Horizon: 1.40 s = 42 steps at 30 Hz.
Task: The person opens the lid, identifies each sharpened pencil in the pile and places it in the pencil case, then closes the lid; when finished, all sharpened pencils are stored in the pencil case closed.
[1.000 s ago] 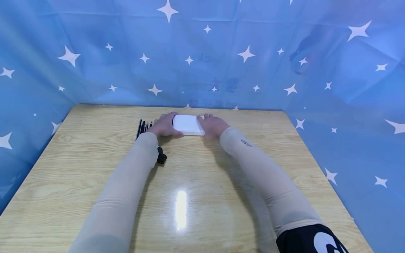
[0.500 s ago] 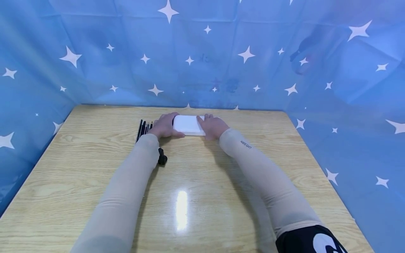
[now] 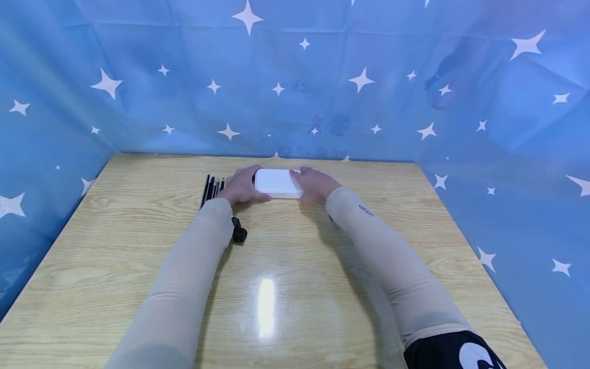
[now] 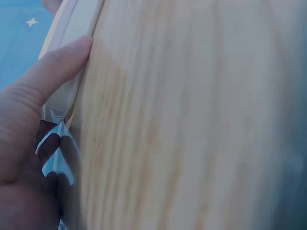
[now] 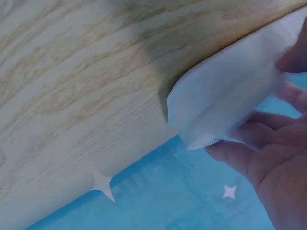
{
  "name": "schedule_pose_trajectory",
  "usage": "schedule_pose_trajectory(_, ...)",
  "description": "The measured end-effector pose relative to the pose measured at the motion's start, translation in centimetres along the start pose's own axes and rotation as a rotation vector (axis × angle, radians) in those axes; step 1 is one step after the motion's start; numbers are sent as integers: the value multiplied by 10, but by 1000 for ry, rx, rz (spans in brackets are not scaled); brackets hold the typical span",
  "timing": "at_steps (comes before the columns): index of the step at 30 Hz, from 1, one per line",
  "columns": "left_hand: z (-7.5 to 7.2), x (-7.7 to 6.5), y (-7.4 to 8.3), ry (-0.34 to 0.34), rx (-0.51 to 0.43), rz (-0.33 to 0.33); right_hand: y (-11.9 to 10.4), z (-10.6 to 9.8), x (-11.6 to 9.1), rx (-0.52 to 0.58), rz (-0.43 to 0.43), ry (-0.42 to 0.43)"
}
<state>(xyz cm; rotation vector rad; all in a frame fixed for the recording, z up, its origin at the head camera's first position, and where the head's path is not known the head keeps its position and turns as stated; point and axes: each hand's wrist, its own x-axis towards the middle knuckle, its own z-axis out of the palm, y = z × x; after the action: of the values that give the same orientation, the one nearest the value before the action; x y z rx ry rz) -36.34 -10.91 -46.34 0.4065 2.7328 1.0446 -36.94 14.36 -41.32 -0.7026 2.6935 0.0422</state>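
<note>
Left of L hand [image 3: 244,185]: dark pens [image 3: 210,187] lying on table [image 3: 313,287], hand partly hiding them.
By L sleeve [image 3: 170,297]: blk item [image 3: 239,234] showing, ID unclear.
White box [image 3: 278,183]: extending btwn hands, nr far edge.
Grip: L hand + R hand [image 3: 315,184] gripping opp. ends.

Saw a pale, glossy, wood-grained table [image 3: 304,256]. Found on it a white box [image 3: 276,182] near the far edge and, to the left, several slim pen-like sticks [image 3: 210,188] lying side by side.
</note>
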Motion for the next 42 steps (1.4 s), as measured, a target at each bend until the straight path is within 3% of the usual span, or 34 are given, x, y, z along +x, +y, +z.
schedule_pose_trajectory(6,4,1,-3,5,-6,-8,-3,0,-1,-61,-5,19)
schedule_pose_trajectory(30,3,1,-6,5,-12,-25,2,-2,3,-48,-24,0)
schedule_pose_trajectory(42,1,-1,-4,-22,-52,-58,10,-12,-1,73,-34,-37)
